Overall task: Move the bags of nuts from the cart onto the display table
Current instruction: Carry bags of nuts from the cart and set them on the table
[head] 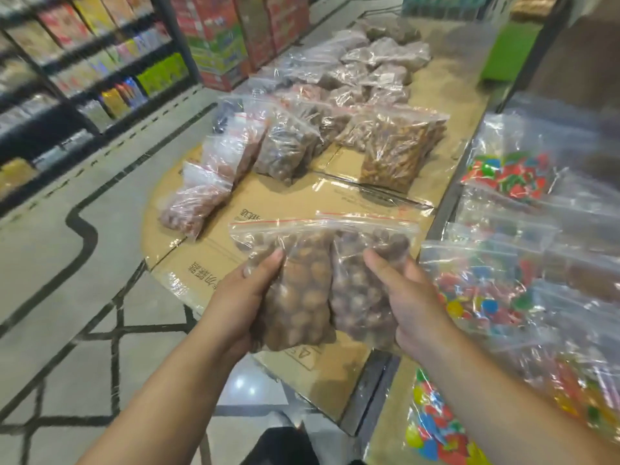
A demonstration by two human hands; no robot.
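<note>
My left hand [241, 297] grips a clear zip bag of round brown nuts [298, 290], and my right hand [412, 307] grips a second such bag [362, 297] right beside it. Both bags hang upright above the near end of the cardboard-covered display table [278, 199]. Farther along the table lie several more clear bags of nuts [288, 146], with a bag of lighter, longer nuts [396, 156] to the right. The cart is out of view.
To the right, a metal-edged shelf holds clear bags of colourful candy [496, 290]. On the left a tiled aisle floor [67, 263] runs past dark shelving with boxed goods [94, 62]. Stacked red cartons [221, 38] stand at the far end.
</note>
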